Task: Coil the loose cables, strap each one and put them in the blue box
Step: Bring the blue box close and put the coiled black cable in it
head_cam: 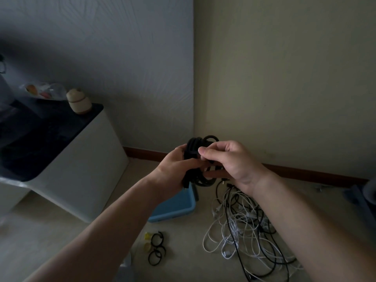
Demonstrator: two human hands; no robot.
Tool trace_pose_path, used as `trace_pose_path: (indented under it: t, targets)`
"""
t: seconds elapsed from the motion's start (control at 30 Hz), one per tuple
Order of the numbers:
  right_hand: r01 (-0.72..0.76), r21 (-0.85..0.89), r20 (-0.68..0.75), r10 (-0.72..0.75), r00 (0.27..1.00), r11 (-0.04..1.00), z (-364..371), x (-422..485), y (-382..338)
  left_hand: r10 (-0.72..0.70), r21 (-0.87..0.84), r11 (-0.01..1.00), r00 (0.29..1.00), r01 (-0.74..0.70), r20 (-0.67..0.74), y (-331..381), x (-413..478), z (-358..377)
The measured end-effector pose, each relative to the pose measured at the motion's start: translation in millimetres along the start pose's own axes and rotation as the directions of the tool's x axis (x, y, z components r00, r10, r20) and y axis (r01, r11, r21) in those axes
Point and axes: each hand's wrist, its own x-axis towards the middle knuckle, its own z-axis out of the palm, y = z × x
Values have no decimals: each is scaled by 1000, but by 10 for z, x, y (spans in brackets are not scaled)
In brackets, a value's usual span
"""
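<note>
Hands both grip one black coil (195,143): left hand (173,169) wrapping, right hand (234,161) seemingly pinching, above one blue box (175,207).

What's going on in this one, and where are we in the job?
A person holds a coiled black cable in both hands. The left hand grips the bundle while the right hand pinches at its middle, apparently fastening it. The blue box sits on the floor below, a tangle of white and black cables lies uncoiled to its right, and spare black straps lie in front.
</note>
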Motion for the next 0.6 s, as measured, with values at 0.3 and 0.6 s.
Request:
trace_pose_path:
  t: [0.3, 0.6]
  targets:
    - [75, 22, 13, -76, 997, 997, 29, 63, 94, -22, -64, 998, 999, 19, -35, 22, 6, -97]
    - [100, -357, -21, -115, 993, 929, -47, 92, 142, -24, -1, 1000, 996, 24, -81, 18, -15, -130]
